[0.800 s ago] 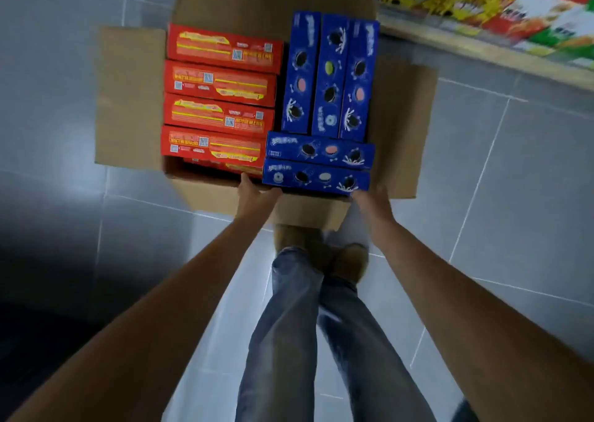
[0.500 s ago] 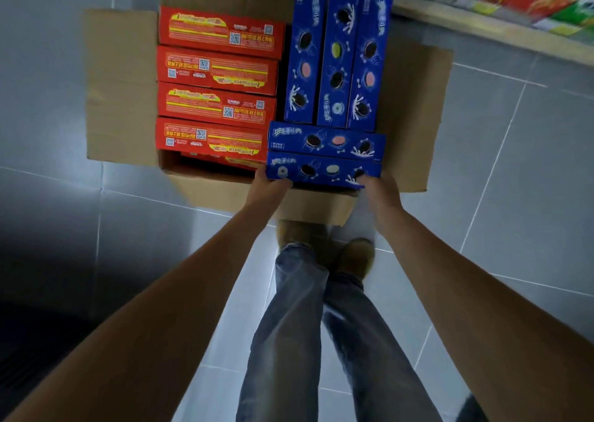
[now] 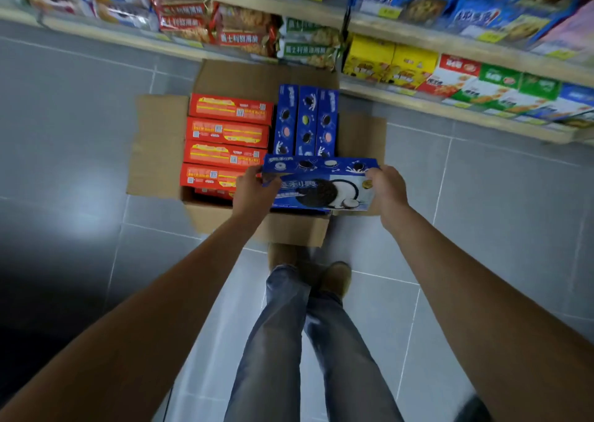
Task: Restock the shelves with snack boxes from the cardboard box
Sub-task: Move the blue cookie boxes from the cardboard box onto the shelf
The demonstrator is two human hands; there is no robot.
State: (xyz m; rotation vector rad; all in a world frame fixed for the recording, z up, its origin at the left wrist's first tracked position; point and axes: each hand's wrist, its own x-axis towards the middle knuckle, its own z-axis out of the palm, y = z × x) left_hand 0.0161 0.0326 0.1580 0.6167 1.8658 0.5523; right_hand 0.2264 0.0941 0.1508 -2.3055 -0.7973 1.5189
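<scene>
A blue snack box (image 3: 321, 185) is held just above the near edge of the cardboard box (image 3: 157, 151), long axis left to right, its short ends gripped by the left hand (image 3: 254, 193) and right hand (image 3: 385, 186), with the shelves (image 3: 450, 108) lying beyond, nearer the right hand.

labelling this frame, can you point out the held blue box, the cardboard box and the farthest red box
held blue box (image 3: 321, 193): head view, middle of its front face
cardboard box (image 3: 157, 145): head view, bare left flap
farthest red box (image 3: 231, 109): head view, middle of its upward face
</scene>
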